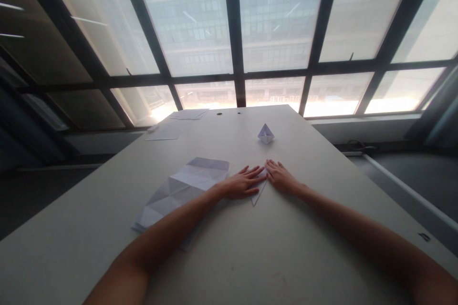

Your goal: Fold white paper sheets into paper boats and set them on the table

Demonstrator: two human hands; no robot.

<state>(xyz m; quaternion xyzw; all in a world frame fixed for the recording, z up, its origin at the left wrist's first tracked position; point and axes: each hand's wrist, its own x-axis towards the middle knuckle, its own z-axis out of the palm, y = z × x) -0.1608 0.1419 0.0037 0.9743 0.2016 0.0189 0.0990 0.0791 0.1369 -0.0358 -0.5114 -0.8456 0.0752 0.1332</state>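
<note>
A small folded piece of white paper (258,193) lies flat on the table, its pointed corner toward me. Across it my left hand (244,183) rests palm down with the fingers spread, covering most of it. My right hand (280,177) lies flat at the paper's right edge, its fingertips close to those of the left. Beyond both hands stands a folded paper boat (265,134). Under and beside my left forearm is a large creased white sheet (189,178), partly hidden by the arm.
The white table (107,200) stretches toward tall windows (186,19). Flat paper sheets (168,129) lie at its far left. A round dark hole (219,114) sits near the far edge. A small dark object (424,237) is at the right edge.
</note>
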